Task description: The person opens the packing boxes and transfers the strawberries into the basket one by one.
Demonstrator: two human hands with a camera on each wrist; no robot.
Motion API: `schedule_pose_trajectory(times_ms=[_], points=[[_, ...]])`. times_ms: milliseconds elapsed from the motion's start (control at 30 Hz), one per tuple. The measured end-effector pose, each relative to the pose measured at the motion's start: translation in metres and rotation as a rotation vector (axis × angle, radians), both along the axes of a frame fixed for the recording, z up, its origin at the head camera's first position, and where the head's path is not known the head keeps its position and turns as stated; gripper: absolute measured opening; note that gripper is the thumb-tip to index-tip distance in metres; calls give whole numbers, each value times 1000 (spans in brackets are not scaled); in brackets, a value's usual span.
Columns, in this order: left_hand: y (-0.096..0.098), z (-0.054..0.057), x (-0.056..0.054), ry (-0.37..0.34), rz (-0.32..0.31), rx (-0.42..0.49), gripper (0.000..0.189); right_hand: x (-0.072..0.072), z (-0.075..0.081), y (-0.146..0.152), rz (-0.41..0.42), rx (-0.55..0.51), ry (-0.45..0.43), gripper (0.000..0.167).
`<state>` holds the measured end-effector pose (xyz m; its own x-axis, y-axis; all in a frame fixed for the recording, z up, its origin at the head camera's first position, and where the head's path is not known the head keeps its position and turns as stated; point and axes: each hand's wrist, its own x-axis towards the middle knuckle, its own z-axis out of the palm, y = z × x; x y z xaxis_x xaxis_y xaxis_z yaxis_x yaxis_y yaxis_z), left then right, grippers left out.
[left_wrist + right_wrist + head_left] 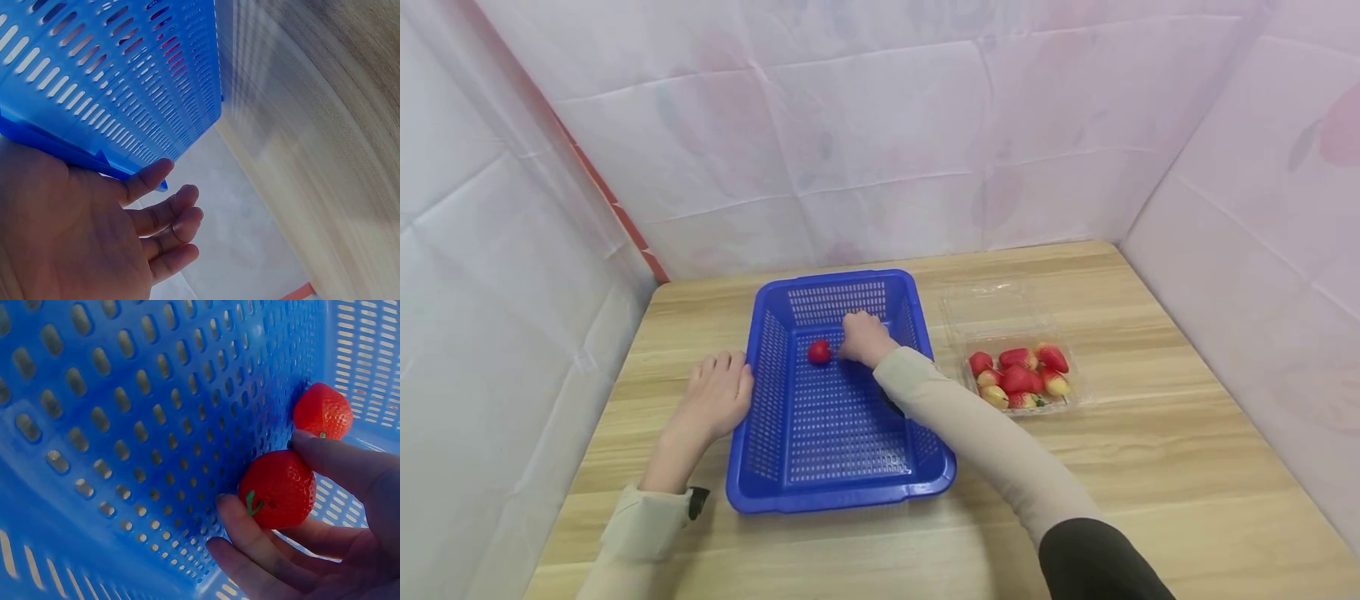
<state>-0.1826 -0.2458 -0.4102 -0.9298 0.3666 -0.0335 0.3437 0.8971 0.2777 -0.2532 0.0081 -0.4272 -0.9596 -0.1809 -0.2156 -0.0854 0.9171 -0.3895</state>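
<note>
My left hand [722,392] is at the left rim of the blue plastic basket [842,502]. In the left wrist view its fingers [165,215] are loosely bent, and the first finger touches the underside of the rim; the thumb is hidden. Inside the basket, near its far right part, my right hand [863,337] holds a red strawberry [278,490] between thumb and fingers, low against the perforated floor. The head view hides this strawberry behind the hand. Just left of that hand another red strawberry [819,352] lies on the basket floor.
Right of the basket, a clear plastic box [1078,385] with its lid [992,308] folded back holds several red and pale yellow strawberries [1018,380]. Everything stands on a wood-grain table [1165,417], with white patterned sheets [880,125] hanging behind and at both sides.
</note>
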Motion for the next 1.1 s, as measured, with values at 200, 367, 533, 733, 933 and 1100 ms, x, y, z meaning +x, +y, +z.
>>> schedule_pose_trajectory(times_ms=[200, 367, 533, 733, 933, 1100], points=[[0, -1, 1, -6, 8, -10, 38, 0, -3, -2, 0, 13, -8, 36], [0, -3, 1, -4, 9, -6, 38, 1, -4, -3, -8, 4, -20, 38], [1, -4, 1, -1, 6, -4, 37, 4, -2, -3, -16, 8, -25, 42], [1, -4, 0, -6, 6, -3, 37, 5, 1, -1, -21, 0, -33, 40], [3, -3, -3, -6, -1, 7, 36, 2, 7, 3, -42, 8, -34, 40], [3, -3, -4, -2, -10, 8, 35, 2, 19, 7, -79, 10, -24, 45]])
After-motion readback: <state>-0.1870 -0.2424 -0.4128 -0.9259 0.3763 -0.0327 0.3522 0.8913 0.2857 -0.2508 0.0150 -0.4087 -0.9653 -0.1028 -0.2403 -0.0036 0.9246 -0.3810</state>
